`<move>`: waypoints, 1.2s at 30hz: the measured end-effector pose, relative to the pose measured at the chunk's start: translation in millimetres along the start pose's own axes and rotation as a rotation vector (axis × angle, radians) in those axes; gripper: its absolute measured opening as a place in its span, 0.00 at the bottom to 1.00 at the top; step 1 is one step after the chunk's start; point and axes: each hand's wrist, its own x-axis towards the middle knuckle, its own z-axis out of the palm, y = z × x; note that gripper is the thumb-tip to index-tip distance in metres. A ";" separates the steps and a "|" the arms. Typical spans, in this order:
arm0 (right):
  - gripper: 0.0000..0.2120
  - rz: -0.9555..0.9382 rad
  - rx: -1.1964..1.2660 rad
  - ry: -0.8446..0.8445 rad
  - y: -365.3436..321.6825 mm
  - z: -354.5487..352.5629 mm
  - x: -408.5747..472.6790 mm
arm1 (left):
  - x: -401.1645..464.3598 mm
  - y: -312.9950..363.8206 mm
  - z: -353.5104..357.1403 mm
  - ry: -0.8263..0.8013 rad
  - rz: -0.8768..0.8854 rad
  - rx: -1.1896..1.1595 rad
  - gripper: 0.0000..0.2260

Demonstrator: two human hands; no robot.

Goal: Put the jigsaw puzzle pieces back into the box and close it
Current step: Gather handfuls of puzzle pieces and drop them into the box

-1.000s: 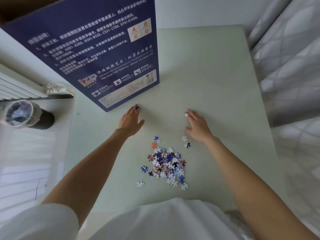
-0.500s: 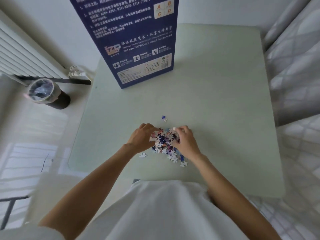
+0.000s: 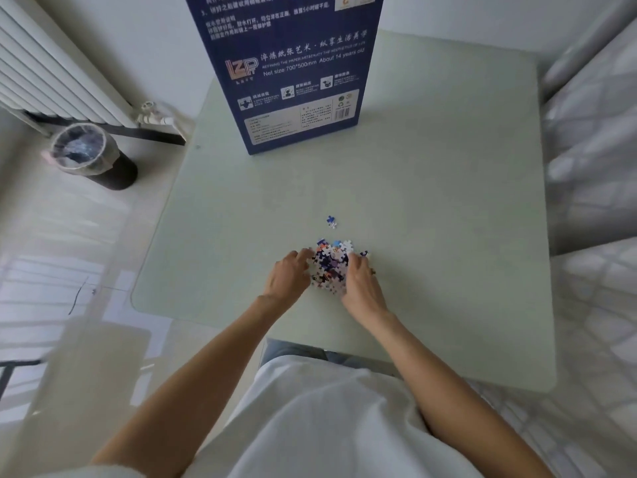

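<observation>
A small heap of jigsaw pieces (image 3: 330, 265) in white, blue, purple and orange lies on the pale green table (image 3: 431, 219). My left hand (image 3: 289, 276) cups the heap from its left side, fingers curled against the pieces. My right hand (image 3: 362, 279) cups it from the right, fingers curled around the pile. One loose blue and white piece (image 3: 331, 221) lies apart, a little beyond the heap. The tall dark blue puzzle box (image 3: 293, 70) stands upright at the far side of the table; its top is out of view.
A white radiator (image 3: 51, 70) runs along the wall at the left. A dark waste bin lined with a plastic bag (image 3: 91, 155) stands on the floor below it. Patterned bedding (image 3: 593, 167) borders the table on the right.
Both hands came back from near the box and closed in on the pieces, pushing the scattered pile into a tighter heap. One piece stayed behind farther out.
</observation>
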 end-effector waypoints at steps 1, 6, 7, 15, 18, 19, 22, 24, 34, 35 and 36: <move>0.26 -0.002 0.010 0.001 -2.4 -4.0 7.2 | 6.7 4.5 -0.4 0.013 0.001 -0.027 0.20; 0.46 0.035 -0.076 -0.071 22.7 -34.9 27.1 | 18.1 9.4 -8.4 0.005 0.010 -0.014 0.31; 0.52 0.065 -0.137 -0.106 28.0 -38.3 28.0 | 16.3 7.5 -9.0 -0.018 -0.017 0.030 0.38; 0.62 -0.072 -0.285 -0.157 5.8 -16.4 43.0 | 16.0 18.4 3.7 -0.176 0.004 0.168 0.54; 0.53 -0.146 -0.242 -0.208 3.4 -18.9 50.6 | 19.8 16.8 1.4 -0.147 0.020 0.057 0.44; 0.50 -0.162 -0.231 -0.209 3.8 -19.5 52.9 | 21.4 15.2 1.1 -0.132 0.026 0.030 0.41; 0.40 -0.186 -0.206 -0.175 5.1 -17.4 56.1 | 22.7 14.2 -0.4 -0.110 0.037 0.010 0.37; 0.35 -0.182 -0.205 -0.163 6.0 -14.7 57.3 | 24.8 14.1 -0.1 -0.107 0.030 0.013 0.35; 0.23 -0.058 -0.129 -0.123 6.3 -9.1 45.4 | 27.7 17.2 -0.6 -0.124 0.031 -0.022 0.23; 0.21 -0.059 -0.131 -0.113 7.3 -8.9 44.8 | 27.8 17.1 -0.9 -0.124 0.045 -0.019 0.22; 0.21 -0.060 -0.135 -0.106 7.8 -8.9 44.2 | 27.5 17.1 -1.2 -0.125 0.059 -0.014 0.22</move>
